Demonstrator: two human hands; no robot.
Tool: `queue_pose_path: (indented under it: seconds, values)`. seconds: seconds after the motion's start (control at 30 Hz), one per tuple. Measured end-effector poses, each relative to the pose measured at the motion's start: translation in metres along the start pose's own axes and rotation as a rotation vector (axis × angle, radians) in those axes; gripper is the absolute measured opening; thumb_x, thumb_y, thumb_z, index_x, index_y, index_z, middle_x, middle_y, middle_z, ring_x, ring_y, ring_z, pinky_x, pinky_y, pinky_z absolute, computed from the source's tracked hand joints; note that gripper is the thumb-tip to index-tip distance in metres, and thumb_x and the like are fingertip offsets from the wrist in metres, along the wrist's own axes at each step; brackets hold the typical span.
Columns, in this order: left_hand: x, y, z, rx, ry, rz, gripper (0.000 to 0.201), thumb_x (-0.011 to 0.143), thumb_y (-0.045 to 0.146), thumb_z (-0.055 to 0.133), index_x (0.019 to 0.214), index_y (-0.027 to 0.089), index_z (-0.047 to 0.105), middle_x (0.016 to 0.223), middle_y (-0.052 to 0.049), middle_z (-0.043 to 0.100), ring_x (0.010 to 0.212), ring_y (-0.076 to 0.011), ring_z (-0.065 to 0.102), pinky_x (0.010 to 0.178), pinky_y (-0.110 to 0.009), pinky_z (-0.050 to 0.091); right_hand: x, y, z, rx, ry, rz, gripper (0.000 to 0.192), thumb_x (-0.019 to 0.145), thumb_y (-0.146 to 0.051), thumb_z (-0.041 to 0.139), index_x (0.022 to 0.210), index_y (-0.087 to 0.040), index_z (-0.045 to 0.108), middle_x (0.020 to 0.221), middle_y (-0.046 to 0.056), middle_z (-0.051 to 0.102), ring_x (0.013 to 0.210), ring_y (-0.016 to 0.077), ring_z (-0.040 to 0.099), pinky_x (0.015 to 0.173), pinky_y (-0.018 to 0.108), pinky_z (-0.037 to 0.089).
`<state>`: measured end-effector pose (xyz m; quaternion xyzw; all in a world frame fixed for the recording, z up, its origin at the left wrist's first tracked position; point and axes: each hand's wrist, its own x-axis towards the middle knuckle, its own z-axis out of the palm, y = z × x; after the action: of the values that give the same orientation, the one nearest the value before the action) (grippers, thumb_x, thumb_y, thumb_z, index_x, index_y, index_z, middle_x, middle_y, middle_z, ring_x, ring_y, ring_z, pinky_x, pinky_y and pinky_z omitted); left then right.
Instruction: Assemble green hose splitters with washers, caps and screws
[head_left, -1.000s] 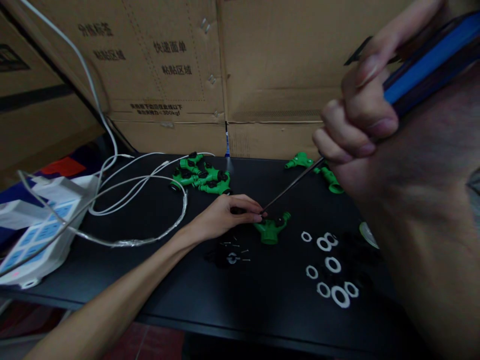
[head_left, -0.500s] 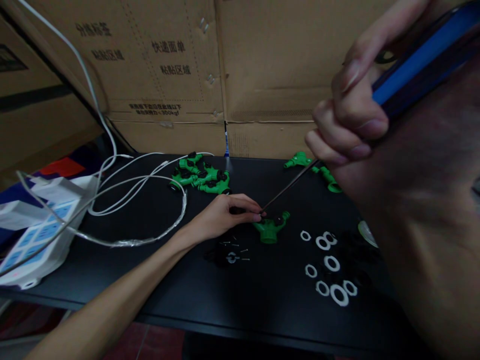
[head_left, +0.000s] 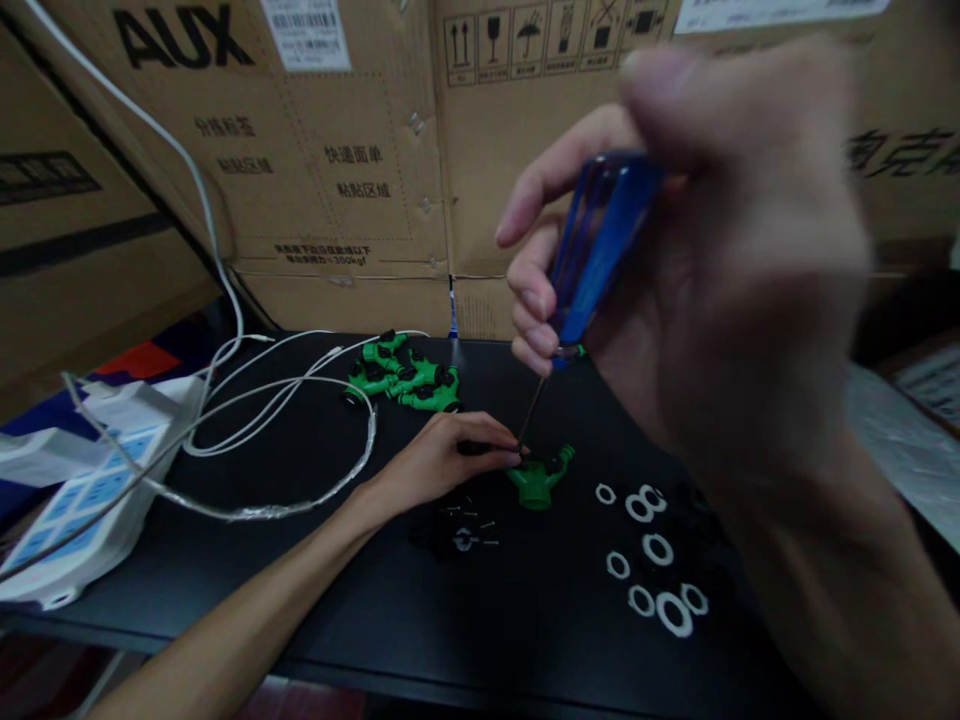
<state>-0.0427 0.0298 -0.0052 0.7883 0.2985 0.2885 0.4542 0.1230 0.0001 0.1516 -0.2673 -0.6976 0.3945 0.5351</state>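
A green Y-shaped hose splitter (head_left: 535, 490) with black parts stands on the dark table. My left hand (head_left: 439, 455) pinches its left branch between thumb and fingers. My right hand (head_left: 720, 240), large and blurred near the camera, is wrapped round the blue handle of a screwdriver (head_left: 606, 240), index finger extended. The shaft slopes steeply down to the left branch, and its tip meets the splitter beside my left fingertips, which partly hide the contact point. Small screws (head_left: 470, 514) and a grey part (head_left: 464, 540) lie on the table just below my left hand.
White ring washers (head_left: 657, 549) and dim black parts lie at the right. More green splitters (head_left: 409, 375) are piled at the back. A white power strip (head_left: 112, 470) and looping white cables (head_left: 373, 430) occupy the left. Cardboard boxes (head_left: 337, 220) wall off the back.
My right hand has swung left and the screwdriver has gone from a low slant to nearly upright over the splitter. My left hand keeps its pinch. The view has tilted up slightly.
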Motion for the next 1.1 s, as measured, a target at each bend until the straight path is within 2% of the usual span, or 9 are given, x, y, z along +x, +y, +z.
queue_pose_path:
  seconds: [0.17,0.27,0.37,0.53,0.67,0.73,0.9,1.03,1.1]
  values:
    - [0.000,-0.002,0.000,0.023,-0.009,-0.009,0.018,0.093,0.030,0.070,0.105,0.020,0.079,0.107,-0.007,0.074,0.098,-0.0183,0.069,0.090,-0.032,0.053,0.008,0.004,0.006,0.041,0.162,0.058,0.056,0.087,-0.073,0.055,0.064,-0.023,0.043,0.064,0.000,0.050,0.050,0.0153,0.051,0.041,0.031,0.048]
    - [0.000,-0.003,-0.001,0.005,-0.029,-0.019,0.018,0.093,0.030,0.069,0.104,0.020,0.079,0.109,-0.007,0.074,0.101,-0.0189,0.069,0.094,-0.032,0.051,0.009,0.009,0.004,0.136,0.132,-0.028,0.045,0.096,-0.057,0.054,0.069,-0.023,0.044,0.065,-0.001,0.053,0.048,0.0141,0.052,0.045,0.031,0.052]
    - [0.000,-0.004,-0.003,0.019,-0.053,-0.047,0.019,0.091,0.031,0.072,0.105,0.021,0.079,0.110,-0.006,0.074,0.099,-0.0186,0.068,0.090,-0.031,0.050,0.011,0.015,-0.001,0.239,0.117,-0.013,0.030,0.103,-0.029,0.047,0.074,-0.023,0.044,0.057,-0.005,0.043,0.042,0.0114,0.041,0.046,0.027,0.046]
    - [0.000,-0.003,-0.005,0.106,-0.055,-0.121,0.036,0.086,0.034,0.078,0.120,0.022,0.074,0.106,-0.003,0.075,0.078,-0.0139,0.061,0.071,-0.026,0.045,0.014,0.020,-0.009,0.312,0.011,0.019,0.043,0.106,-0.024,0.016,0.080,-0.022,0.051,0.064,-0.001,0.046,0.051,0.0147,0.047,0.054,0.031,0.048]
    - [0.000,-0.003,-0.007,0.121,-0.102,-0.087,0.030,0.087,0.032,0.077,0.115,0.022,0.075,0.111,-0.004,0.073,0.085,-0.0145,0.063,0.075,-0.026,0.046,0.010,0.024,-0.005,0.269,0.025,-0.049,0.018,0.103,-0.016,0.038,0.087,-0.023,0.042,0.073,-0.003,0.057,0.060,0.0134,0.057,0.061,0.030,0.053]
    - [0.000,-0.003,-0.007,0.121,-0.118,-0.081,0.028,0.087,0.032,0.076,0.113,0.020,0.076,0.112,-0.005,0.073,0.090,-0.0164,0.065,0.079,-0.027,0.047,0.008,0.024,-0.001,0.260,0.033,-0.072,0.023,0.100,-0.013,0.047,0.088,-0.025,0.033,0.071,-0.008,0.058,0.056,0.0110,0.055,0.057,0.027,0.051]
    - [-0.001,-0.004,-0.008,0.143,-0.126,-0.094,0.028,0.087,0.030,0.077,0.112,0.019,0.075,0.109,-0.005,0.073,0.089,-0.0162,0.066,0.077,-0.026,0.048,0.007,0.016,0.001,0.231,0.031,-0.005,0.029,0.104,-0.045,0.036,0.083,-0.026,0.033,0.061,-0.009,0.039,0.048,0.0077,0.036,0.047,0.023,0.035]
    - [-0.001,-0.003,-0.010,0.112,-0.158,-0.114,0.025,0.089,0.023,0.073,0.114,0.019,0.073,0.112,-0.005,0.073,0.094,-0.0171,0.070,0.084,-0.027,0.051,0.009,0.018,-0.003,0.315,-0.043,-0.086,0.050,0.101,-0.059,0.012,0.077,-0.024,0.040,0.082,-0.002,0.048,0.062,0.0078,0.049,0.050,0.027,0.039]
    - [-0.002,-0.003,-0.011,0.107,-0.172,-0.135,0.025,0.092,0.020,0.068,0.116,0.018,0.072,0.113,-0.006,0.073,0.092,-0.0170,0.071,0.085,-0.028,0.052,0.008,0.021,-0.002,0.365,0.000,-0.160,0.052,0.099,-0.063,0.009,0.081,-0.025,0.039,0.080,-0.002,0.050,0.068,0.0096,0.055,0.054,0.026,0.044]
